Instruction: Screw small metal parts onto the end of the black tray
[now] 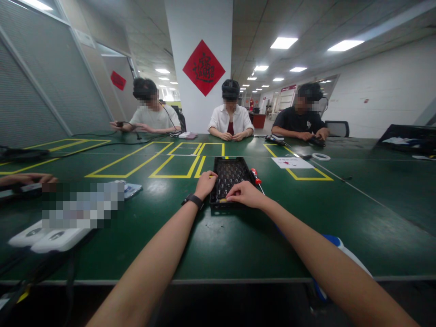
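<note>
A black tray [213, 200] with many small compartments lies on the green table in front of me. My left hand [206, 182], with a dark band on the wrist, rests at the tray's left edge, its fingers bent together over the rim; whether they hold anything is hidden. Over the tray's near right part is my right hand [245, 194], its fingertips pinched together. Beside those fingertips, at the near edge inside the tray, sits a small yellowish piece [223, 200]. A screwdriver [255, 174] with a red and black handle lies against the tray's right side.
White power strips [57, 236] with cables lie at the left, near another person's hand [37, 178]. Yellow tape outlines and a white paper [293, 163] are on the table [340, 204]. Three people sit across. A blue and white object [347, 252] is partly behind my right forearm.
</note>
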Demonstrator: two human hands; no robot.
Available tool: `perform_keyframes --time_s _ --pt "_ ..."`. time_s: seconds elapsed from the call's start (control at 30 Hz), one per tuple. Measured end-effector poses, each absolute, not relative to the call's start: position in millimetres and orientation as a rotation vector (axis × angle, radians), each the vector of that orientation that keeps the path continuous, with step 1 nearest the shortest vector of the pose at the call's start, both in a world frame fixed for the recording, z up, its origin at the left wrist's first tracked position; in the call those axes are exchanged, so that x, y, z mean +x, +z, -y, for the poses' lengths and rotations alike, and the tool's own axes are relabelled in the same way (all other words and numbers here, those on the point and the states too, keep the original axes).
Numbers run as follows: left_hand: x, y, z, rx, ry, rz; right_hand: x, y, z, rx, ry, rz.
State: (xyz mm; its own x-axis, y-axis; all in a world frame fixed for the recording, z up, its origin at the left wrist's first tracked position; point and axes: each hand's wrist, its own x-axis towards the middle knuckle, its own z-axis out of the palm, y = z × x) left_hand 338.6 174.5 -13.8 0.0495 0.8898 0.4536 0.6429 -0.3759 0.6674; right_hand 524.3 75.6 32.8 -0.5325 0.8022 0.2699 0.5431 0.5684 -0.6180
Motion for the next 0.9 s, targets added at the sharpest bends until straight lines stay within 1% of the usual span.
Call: perform_keyframes --time_s 0.23,0.5,0.9 --pt "338.1 -15.6 -177.5 2.057 1.240 -1.548 524.8 32.7 -75.2 -1.068 0.635 2.293" --pt "337.9 -14.5 -174.9 2.072 1.244 -1.536 523.6 31.6 -76.0 -1.083 0.529 2.269" --pt "338.3 -13.7 -174.9 2.079 1.222 -1.555 524.1 33.1 -75.3 -1.090 0.608 2.280"
